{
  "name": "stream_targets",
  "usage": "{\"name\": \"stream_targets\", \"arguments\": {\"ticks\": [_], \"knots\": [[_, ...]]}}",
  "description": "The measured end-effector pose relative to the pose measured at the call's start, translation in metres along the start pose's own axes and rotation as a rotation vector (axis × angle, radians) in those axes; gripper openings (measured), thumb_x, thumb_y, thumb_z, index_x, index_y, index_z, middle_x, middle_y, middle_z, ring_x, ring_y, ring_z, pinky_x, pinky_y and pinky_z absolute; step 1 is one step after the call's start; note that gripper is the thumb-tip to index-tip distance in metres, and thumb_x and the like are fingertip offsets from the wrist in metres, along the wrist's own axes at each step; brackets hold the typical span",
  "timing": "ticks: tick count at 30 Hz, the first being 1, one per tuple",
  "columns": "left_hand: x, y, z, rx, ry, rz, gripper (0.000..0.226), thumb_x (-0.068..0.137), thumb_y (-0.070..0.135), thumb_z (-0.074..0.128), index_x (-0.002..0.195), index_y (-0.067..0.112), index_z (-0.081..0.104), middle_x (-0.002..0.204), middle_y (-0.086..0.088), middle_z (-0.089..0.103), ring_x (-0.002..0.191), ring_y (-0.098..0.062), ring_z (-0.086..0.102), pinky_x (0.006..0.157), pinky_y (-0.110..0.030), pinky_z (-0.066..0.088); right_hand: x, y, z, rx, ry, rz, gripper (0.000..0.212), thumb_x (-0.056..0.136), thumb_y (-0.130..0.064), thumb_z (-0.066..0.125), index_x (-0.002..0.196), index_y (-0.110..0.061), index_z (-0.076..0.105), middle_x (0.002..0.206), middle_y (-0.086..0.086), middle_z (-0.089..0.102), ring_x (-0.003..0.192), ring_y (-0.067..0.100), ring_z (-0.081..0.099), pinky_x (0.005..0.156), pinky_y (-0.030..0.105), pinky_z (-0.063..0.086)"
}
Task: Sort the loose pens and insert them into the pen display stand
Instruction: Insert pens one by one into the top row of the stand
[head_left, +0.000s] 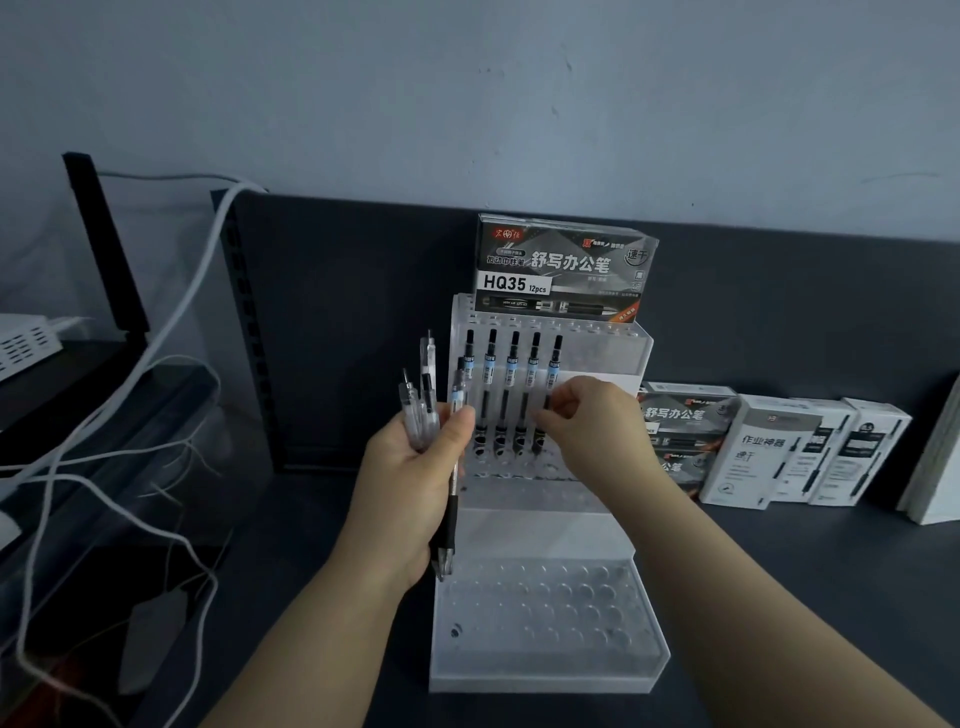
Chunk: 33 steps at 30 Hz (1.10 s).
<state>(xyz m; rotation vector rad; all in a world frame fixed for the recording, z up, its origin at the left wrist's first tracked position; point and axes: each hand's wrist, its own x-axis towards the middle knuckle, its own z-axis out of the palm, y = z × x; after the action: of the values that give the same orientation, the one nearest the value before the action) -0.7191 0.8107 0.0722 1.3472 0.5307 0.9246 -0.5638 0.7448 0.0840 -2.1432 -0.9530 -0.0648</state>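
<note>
My right hand (587, 423) pinches the fifth pen (554, 371) standing in the upper row of the acrylic display stand (545, 673). My left hand (410, 483), just beside the row, grips a bundle of loose pens (423, 410).

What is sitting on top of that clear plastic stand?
A dark pen box marked HQ35 12pcs stands on the top tier of the pen display stand. Anything behind the box is hidden.

A stationery shop is indicated by the pen display stand (550, 670) and pen boxes (769, 452) along the shelf's (789, 597) back edge.
</note>
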Motion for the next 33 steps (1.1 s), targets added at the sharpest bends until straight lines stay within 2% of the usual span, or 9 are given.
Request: {"name": "stream_targets", "arguments": {"ticks": [4, 6, 9, 12, 15, 19, 22, 27, 33], "knots": [[-0.003, 0.005, 0.006, -0.119, -0.044, -0.062, 0.004, 0.087, 0.022, 0.062, 0.087, 0.018, 0.062, 0.049, 0.016, 0.056, 0.049, 0.003, 0.054, 0.053, -0.014, 0.043, -0.019, -0.01, -0.016, 0.194, 0.095, -0.015, 0.016, 0.086, -0.027, 0.067, 0.089, -0.016, 0.056, 0.072, -0.007, 0.058, 0.06, 0.004, 0.051, 0.051, 0.017, 0.037], [-0.004, 0.007, 0.011, -0.175, -0.069, -0.081, 0.004, 0.087, 0.018, 0.062, 0.089, 0.015, 0.062, 0.049, 0.015, 0.058, 0.047, 0.004, 0.055, 0.046, -0.012, 0.043, -0.035, -0.023, -0.024, 0.401, -0.044, -0.033, 0.012, 0.084, -0.025, 0.069, 0.081, -0.015, 0.063, 0.064, -0.006, 0.06, 0.049, 0.002, 0.049, 0.048, 0.016, 0.039], [-0.006, 0.011, 0.019, -0.225, -0.088, -0.1, 0.006, 0.085, 0.015, 0.063, 0.091, 0.012, 0.063, 0.058, 0.009, 0.064, 0.05, 0.0, 0.06, 0.044, -0.013, 0.044, -0.052, -0.033, -0.027, 0.586, -0.321, -0.04, 0.005, 0.082, -0.015, 0.07, 0.081, -0.011, 0.067, 0.066, 0.0, 0.064, 0.053, 0.002, 0.051, 0.052, 0.017, 0.045], [-0.007, 0.012, 0.026, -0.28, -0.092, -0.139, 0.018, 0.08, 0.015, 0.066, 0.097, 0.009, 0.064, 0.068, 0.0, 0.067, 0.06, -0.01, 0.064, 0.047, -0.018, 0.047, -0.055, -0.028, -0.026, 0.609, -0.424, -0.059, 0.009, 0.08, -0.012, 0.073, 0.085, -0.01, 0.066, 0.076, 0.006, 0.067, 0.062, 0.007, 0.056, 0.056, 0.021, 0.046], [-0.006, 0.009, 0.031, -0.252, -0.094, -0.141, 0.03, 0.072, 0.02, 0.069, 0.1, 0.009, 0.064, 0.079, -0.005, 0.069, 0.075, -0.018, 0.067, 0.058, -0.027, 0.052, -0.054, -0.025, -0.03, 0.607, -0.426, -0.058, 0.013, 0.079, -0.011, 0.073, 0.087, -0.004, 0.066, 0.072, 0.002, 0.065, 0.06, 0.005, 0.055, 0.054, 0.019, 0.045], [-0.007, 0.009, 0.038, -0.219, -0.095, -0.128, 0.028, 0.065, 0.029, 0.068, 0.088, 0.013, 0.065, 0.07, -0.001, 0.067, 0.064, -0.014, 0.063, 0.055, -0.026, 0.052, -0.053, -0.023, -0.037, 0.574, -0.436, -0.07, 0.01, 0.081, -0.009, 0.071, 0.084, 0.0, 0.067, 0.063, -0.002, 0.064, 0.052, 0.001, 0.053, 0.05, 0.016, 0.042], [-0.007, 0.007, 0.039, -0.163, -0.035, -0.123, 0.022, 0.07, 0.036, 0.067, 0.085, 0.019, 0.066, 0.06, 0.006, 0.061, 0.053, -0.008, 0.053, 0.049, -0.022, 0.042, -0.046, -0.019, -0.045, 0.562, -0.391, -0.025, 0.003, 0.082, -0.009, 0.069, 0.08, -0.009, 0.068, 0.062, -0.003, 0.064, 0.049, 0.0, 0.052, 0.05, 0.017, 0.043], [-0.006, 0.005, 0.031, -0.092, 0.006, -0.151, 0.024, 0.079, 0.042, 0.062, 0.076, 0.019, 0.059, 0.052, 0.006, 0.044, 0.047, -0.008, 0.041, 0.046, -0.021, 0.037, -0.018, -0.007, -0.058, 0.498, -0.092, 0.015, 0.018, 0.087, -0.013, 0.064, 0.078, -0.029, 0.065, 0.068, -0.008, 0.068, 0.057, 0.011, 0.054, 0.06, 0.028, 0.048], [-0.009, 0.003, 0.026, -0.06, 0.001, -0.222, 0.049, 0.073, 0.065, 0.046, 0.072, 0.016, 0.049, 0.05, 0.005, 0.043, 0.044, -0.008, 0.037, 0.044, -0.022, 0.036, 0.006, 0.006, -0.042, 0.327, 0.005, -0.011, 0.016, 0.091, -0.016, 0.059, 0.103, -0.017, 0.069, 0.073, -0.011, 0.063, 0.054, 0.001, 0.051, 0.051, 0.017, 0.038]]}}
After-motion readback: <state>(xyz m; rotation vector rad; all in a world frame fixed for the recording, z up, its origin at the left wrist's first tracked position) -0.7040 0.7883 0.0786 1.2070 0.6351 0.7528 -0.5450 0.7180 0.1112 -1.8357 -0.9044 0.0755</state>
